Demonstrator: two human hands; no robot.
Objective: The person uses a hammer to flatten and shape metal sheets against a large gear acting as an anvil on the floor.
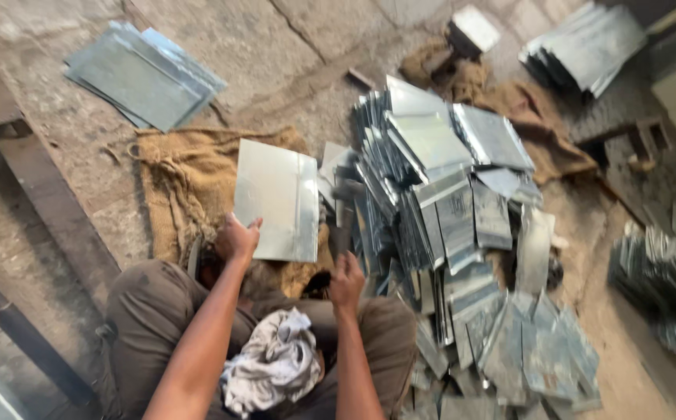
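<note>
I sit on the floor with my knees drawn up. My left hand (237, 239) grips the near left corner of a flat grey metal sheet (278, 201) held over a piece of burlap sacking (186, 175). My right hand (346, 281) is closed around a dark tool handle (340, 233) that points up beside the sheet; its head is blurred. A crumpled white rag (273, 365) lies in my lap.
A big heap of bent metal sheets (447, 210) lies right of my hands, spilling toward my right knee. Flat sheet stacks rest at far left (142, 71) and top right (587, 47). More pieces (665, 288) sit at right. A steel beam (50, 202) runs along the left.
</note>
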